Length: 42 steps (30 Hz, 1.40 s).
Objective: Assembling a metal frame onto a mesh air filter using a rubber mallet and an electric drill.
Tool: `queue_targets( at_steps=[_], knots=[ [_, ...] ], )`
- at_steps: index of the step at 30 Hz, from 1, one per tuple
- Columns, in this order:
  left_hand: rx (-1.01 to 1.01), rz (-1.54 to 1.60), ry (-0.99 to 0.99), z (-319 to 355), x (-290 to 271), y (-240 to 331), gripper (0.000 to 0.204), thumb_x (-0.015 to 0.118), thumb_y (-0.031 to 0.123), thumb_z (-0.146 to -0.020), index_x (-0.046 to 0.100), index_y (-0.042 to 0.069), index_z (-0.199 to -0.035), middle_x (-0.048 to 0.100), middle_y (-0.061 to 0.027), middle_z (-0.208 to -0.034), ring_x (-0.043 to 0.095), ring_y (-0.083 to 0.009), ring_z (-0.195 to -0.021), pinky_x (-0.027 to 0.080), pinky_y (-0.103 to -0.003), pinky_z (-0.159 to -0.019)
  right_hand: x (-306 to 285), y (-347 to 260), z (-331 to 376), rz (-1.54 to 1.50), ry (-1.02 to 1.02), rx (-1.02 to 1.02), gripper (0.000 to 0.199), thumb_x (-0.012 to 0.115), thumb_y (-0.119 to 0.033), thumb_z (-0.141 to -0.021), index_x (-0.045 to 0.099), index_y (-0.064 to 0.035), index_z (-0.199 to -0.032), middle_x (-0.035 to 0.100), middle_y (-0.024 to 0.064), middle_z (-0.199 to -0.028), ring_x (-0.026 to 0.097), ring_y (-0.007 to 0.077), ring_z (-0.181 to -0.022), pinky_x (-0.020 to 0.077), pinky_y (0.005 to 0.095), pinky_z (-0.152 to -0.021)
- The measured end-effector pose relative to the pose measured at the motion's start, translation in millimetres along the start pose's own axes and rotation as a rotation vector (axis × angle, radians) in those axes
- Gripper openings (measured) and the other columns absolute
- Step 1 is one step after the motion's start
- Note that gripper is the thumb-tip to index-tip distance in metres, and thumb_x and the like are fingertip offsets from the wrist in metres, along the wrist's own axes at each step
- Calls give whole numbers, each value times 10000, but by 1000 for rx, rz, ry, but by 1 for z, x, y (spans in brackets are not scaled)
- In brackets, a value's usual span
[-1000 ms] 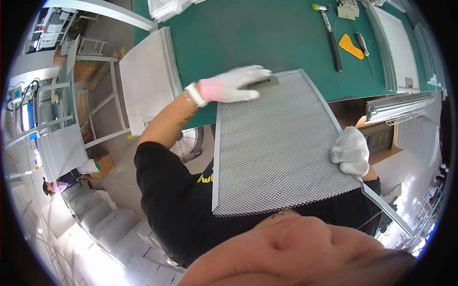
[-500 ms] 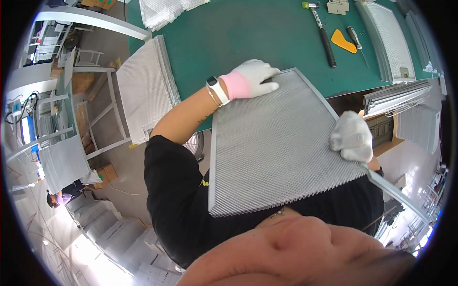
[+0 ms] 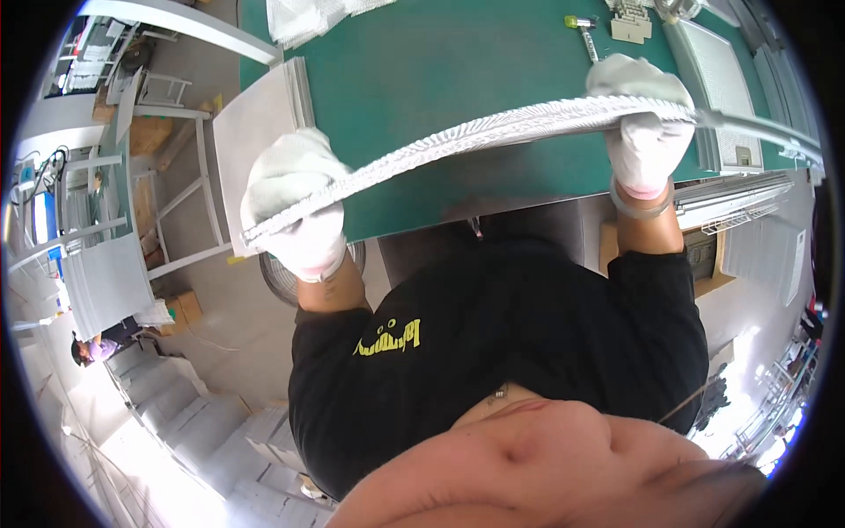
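A grey metal mesh panel (image 3: 493, 128) is lifted and tilted nearly edge-on above the green table, its zigzag raw edge facing up toward me. My left hand (image 3: 295, 202), in a white glove, is closed around its left end. My right hand (image 3: 647, 123), gloved too, grips the panel near its right end. A thin grey frame rail (image 3: 761, 129) sticks out to the right beyond that hand; where it joins the panel cannot be made out clearly. The hammer (image 3: 583, 35) lies beyond my right hand, its handle mostly hidden.
Stacked mesh sheets (image 3: 255, 123) stand at the table's left edge. Framed panels (image 3: 726, 97) are piled at the right, above a bundle of metal strips (image 3: 731, 201). The green table (image 3: 422, 62) spans the far side. A floor fan (image 3: 286, 280) sits below my left hand.
The panel has swung up from lying flat before me to nearly edge-on. My left hand moved left and toward me onto its end; my right hand moved farther away. Scraper and screwdriver became hidden.
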<state>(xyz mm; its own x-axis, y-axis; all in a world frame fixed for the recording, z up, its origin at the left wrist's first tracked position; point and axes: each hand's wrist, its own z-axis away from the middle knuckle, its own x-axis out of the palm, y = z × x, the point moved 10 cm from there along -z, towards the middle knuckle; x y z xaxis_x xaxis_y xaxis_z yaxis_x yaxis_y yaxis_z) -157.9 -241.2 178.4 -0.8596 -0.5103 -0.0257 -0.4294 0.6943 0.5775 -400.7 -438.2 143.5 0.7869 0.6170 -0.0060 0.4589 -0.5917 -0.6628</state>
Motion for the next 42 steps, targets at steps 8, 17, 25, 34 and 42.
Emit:
queue_targets(
  at_steps=[8, 17, 25, 34, 42],
  knots=[
    [87, 94, -158, 20, 10, 10, 276, 663, 230, -901, 497, 52, -773, 557, -84, -622, 533, -190, -570, 418, -324, -549, 24, -30, 1, 118, -111, -41, 570, 649, -382, -908, 391, -52, -522, 446, 42, -502, 489, 195, -535, 300, 340, -514],
    [85, 411, -631, 67, 27, 32, 274, 578, 290, -970, 701, 55, -900, 680, -52, -878, 617, -209, -790, 499, -370, -721, 58, -82, 47, -112, -608, -314, 450, 588, -286, -903, 414, -99, -533, 602, 67, -631, 482, 120, -443, 343, 308, -402],
    [-494, 350, -1282, 146, 83, -76, 879, 488, 621, -931, 342, -50, -1479, 284, -260, -1558, 187, -396, -1480, 132, -511, -1204, 53, -72, 76, -125, -602, -312, 528, 509, -301, -970, 370, -114, -496, 531, 56, -569, 453, 110, -400, 265, 297, -349],
    [-435, -90, -1413, 170, 155, -174, 760, 372, 508, -995, 228, -14, -1530, 254, -234, -1579, 187, -367, -1487, 163, -450, -1217, 41, -63, 83, -286, -596, -451, 509, 522, -286, -960, 383, -115, -502, 525, 56, -567, 455, 119, -396, 271, 294, -348],
    [-447, 673, -1030, 31, 52, -108, 662, 467, 509, -975, 637, -94, -1188, 672, -196, -1159, 647, -266, -1082, 468, -354, -983, 6, -28, 2, 190, 32, 3, 236, 723, -124, -865, 634, 20, -1029, 680, 109, -883, 632, 197, -745, 512, 321, -679]
  ],
)
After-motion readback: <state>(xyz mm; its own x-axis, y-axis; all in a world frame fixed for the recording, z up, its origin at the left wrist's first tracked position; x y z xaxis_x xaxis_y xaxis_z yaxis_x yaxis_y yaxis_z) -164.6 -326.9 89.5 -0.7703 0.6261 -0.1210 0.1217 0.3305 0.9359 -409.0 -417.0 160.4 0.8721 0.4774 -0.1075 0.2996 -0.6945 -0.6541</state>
